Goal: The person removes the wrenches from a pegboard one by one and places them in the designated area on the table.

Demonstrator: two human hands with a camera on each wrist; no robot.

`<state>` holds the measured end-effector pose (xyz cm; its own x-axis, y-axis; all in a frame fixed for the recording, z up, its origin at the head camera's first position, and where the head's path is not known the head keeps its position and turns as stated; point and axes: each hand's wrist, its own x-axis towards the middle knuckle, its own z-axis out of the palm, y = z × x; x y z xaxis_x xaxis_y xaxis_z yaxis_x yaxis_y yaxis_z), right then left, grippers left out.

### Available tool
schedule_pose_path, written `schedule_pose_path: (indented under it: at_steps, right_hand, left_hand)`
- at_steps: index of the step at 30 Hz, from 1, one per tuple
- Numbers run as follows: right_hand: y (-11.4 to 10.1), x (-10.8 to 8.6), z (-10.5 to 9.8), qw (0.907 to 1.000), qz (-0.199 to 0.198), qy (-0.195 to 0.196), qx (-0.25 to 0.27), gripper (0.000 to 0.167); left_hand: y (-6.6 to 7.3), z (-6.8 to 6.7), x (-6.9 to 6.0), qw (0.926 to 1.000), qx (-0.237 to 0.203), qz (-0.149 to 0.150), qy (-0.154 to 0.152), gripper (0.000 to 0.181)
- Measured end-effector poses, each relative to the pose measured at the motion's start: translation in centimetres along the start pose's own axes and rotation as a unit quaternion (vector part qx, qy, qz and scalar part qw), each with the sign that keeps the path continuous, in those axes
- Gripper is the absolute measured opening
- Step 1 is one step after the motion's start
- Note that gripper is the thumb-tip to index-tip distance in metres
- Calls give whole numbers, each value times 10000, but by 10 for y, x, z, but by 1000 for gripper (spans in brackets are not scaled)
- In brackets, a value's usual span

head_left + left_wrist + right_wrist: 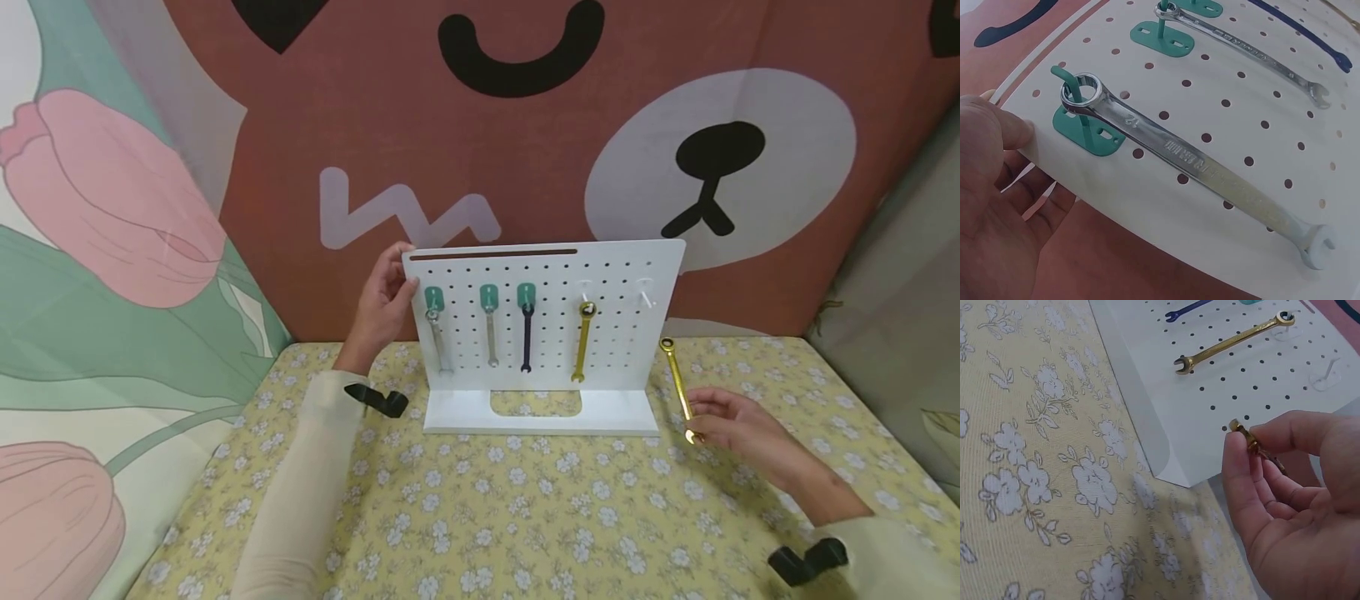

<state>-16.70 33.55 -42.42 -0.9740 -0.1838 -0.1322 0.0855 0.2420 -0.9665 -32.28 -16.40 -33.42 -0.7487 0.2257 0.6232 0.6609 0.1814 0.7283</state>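
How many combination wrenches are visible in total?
5. Hanging on the pegboard, left to right: one silver wrench, another silver wrench, one purple-blue wrench, one gold wrench. The right hand holds another gold wrench.

We see a dark-dotted white pegboard (555,337), green hooks (489,293), colourless hooks (1325,376), silver wrenches (1166,140), a blue-purple wrench (527,337), gold wrenches (583,342), a white-flowered yellow tablecloth (450,521), cream sleeves (300,492) and a reddish-brown backdrop (525,150) printed in black and pale lilac.
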Motion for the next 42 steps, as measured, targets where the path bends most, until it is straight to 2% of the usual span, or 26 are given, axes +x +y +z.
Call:
schedule_pose_path:
  at_steps: [6, 12, 21, 33, 42]
  right_hand:
    - [12, 7, 2, 9998, 180, -53, -94, 55]
    - [18, 11, 5, 9994, 216, -64, -244, 58]
    - [20, 15, 7, 9995, 267, -173, -76, 61]
    - [23, 15, 13, 9994, 273, 24, -193, 64]
    - [25, 17, 16, 9994, 245, 116, -223, 63]
  left_hand:
    - [6, 3, 1, 9999, -110, -35, -46, 41]
    - [2, 1, 0, 9999, -56, -103, -2, 41]
    - [-3, -1, -1, 10000, -25, -18, -34, 41]
    - [3, 0, -1, 9998, 183, -122, 9, 43]
    - [2, -1, -1, 9998, 179, -117, 63, 43]
